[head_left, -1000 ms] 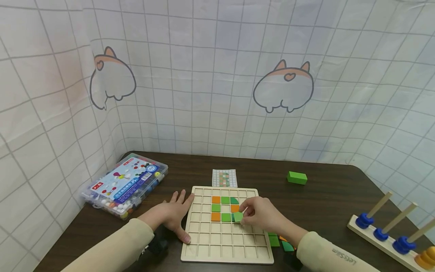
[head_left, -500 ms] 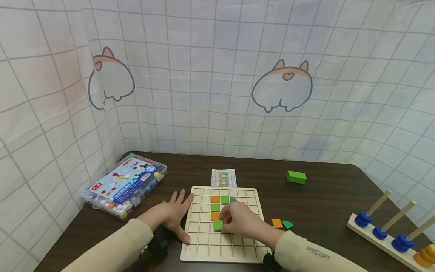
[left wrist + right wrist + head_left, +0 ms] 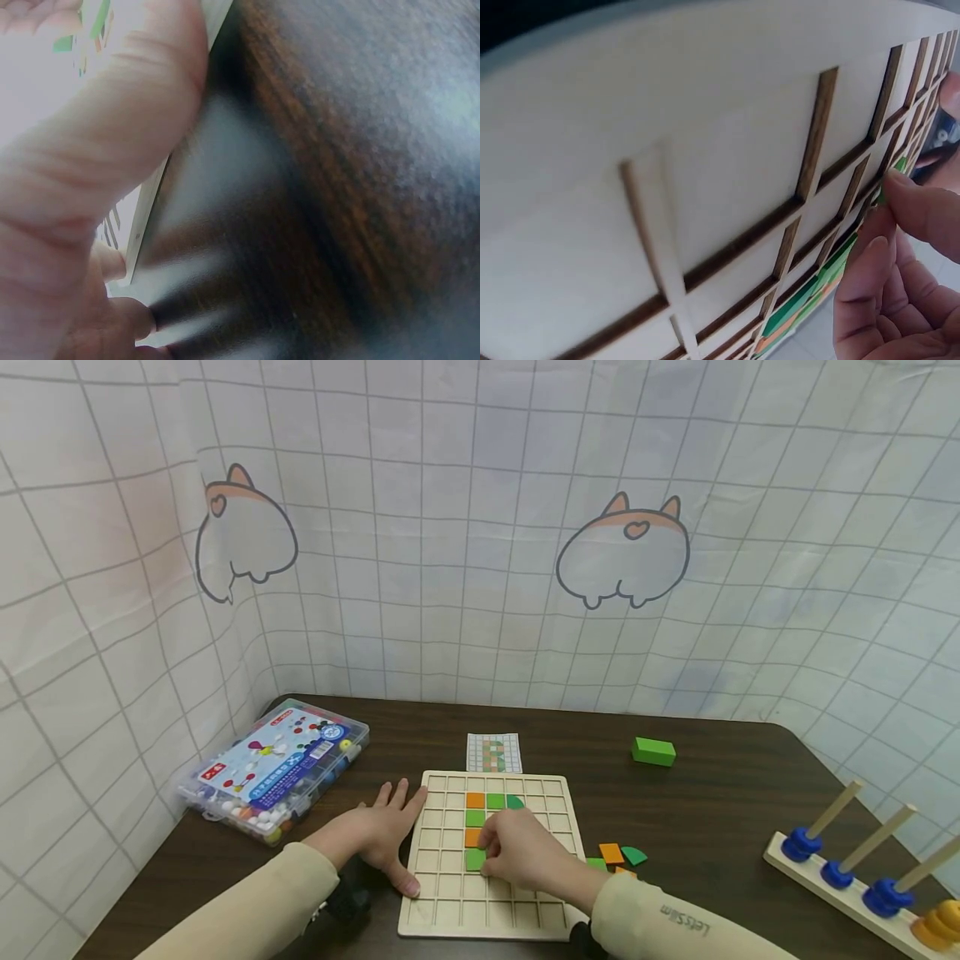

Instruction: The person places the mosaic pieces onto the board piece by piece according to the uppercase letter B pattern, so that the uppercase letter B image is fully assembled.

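Dark tabletop [image 3: 720, 810], and the right hand [image 3: 521, 852] pinches a green square tile [image 3: 474, 860] at a cell of the grid board [image 3: 450, 914], equal sides following the grid, knuckles covering neighbouring cells! Left hand [image 3: 386, 835], fingers spread wide, touches the board's left edge; loose tiles [image 3: 611, 853] right of the board, pattern card [image 3: 493, 752] just beyond.

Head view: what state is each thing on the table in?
Grid board: flat, partly filled.
Left hand: spread at the board's edge.
Right hand: pinching a green tile.
Plastic case: closed.
Pattern card: lying flat.
Green block: lying alone.
Peg stand: blue rings on pegs.
Loose tiles: lying off the board.
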{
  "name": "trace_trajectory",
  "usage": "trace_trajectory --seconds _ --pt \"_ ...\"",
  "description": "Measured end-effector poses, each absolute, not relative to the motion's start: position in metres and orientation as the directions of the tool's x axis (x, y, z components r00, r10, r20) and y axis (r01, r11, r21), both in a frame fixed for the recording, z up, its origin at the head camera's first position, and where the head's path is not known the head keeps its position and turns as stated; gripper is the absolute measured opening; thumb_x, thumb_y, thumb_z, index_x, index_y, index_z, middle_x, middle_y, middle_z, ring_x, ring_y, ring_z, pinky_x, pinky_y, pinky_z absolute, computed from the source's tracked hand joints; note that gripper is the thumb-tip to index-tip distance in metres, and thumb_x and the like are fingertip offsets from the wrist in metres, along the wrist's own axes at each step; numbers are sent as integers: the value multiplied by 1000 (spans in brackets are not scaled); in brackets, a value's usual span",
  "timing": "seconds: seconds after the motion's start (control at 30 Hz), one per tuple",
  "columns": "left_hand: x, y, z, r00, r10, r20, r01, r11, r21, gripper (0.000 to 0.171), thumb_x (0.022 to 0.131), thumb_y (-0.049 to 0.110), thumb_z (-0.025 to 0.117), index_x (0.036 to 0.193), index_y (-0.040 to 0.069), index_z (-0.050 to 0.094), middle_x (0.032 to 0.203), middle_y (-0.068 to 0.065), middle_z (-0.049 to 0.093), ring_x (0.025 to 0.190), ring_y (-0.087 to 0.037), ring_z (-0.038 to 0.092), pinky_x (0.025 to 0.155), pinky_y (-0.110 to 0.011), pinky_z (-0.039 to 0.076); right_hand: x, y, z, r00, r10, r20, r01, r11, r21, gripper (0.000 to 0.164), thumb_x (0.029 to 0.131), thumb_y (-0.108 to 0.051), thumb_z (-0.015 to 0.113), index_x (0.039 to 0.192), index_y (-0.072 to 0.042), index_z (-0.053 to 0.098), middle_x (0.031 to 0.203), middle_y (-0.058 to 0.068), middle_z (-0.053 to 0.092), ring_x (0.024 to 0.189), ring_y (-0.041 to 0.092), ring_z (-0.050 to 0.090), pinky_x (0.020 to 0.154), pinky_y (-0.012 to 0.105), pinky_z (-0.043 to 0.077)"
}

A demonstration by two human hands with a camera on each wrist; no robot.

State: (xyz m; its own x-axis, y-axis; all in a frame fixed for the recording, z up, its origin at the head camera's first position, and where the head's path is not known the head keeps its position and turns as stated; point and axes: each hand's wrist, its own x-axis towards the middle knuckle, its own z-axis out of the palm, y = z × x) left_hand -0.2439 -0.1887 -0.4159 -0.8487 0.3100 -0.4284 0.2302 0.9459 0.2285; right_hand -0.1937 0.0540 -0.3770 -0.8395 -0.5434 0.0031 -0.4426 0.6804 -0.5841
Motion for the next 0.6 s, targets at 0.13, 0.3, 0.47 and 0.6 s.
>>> trace_trajectory --seconds 0.13,0.3,0.47,0.6 --pt "-229 -180 -391 -845 302 -441 220 949 227 144 62 63 91 165 10 5 170 -28 -1 156 -51 1 115 -76 19 -193 52 -377 -841 -540 -4 -440 689 -576 14 77 2 84 85 -2 73 71 -1 67 65 5 56 62 24 51" --pt "-223 -177 -383 -846 298 -442 219 950 222 140 64 59 92 164 6 8 170 -29 2 156 -52 3 115 -76 20 -193 52 -375 -840 -543 -4 -440 685 -580 15 76 -1 87 83 -3 74 72 0 69 65 5 56 62 24 51" --pt "-228 -179 -389 -843 306 -443 225 948 225 145 61 67 89 165 8 5 170 -29 -1 156 -52 1 114 -77 19 -194 51 -376 -838 -544 29 -455 669 -587 10 80 -5 85 79 -5 75 72 0 70 64 5 54 59 23 48" --pt "-231 -180 -394 -848 302 -437 222 949 224 146 61 65 90 165 9 5 170 -28 0 156 -52 2 114 -77 20 -194 49 -378 -850 -526 32 -444 682 -582 12 83 -4 83 75 -6 74 68 -3 67 61 4 52 56 22 46"
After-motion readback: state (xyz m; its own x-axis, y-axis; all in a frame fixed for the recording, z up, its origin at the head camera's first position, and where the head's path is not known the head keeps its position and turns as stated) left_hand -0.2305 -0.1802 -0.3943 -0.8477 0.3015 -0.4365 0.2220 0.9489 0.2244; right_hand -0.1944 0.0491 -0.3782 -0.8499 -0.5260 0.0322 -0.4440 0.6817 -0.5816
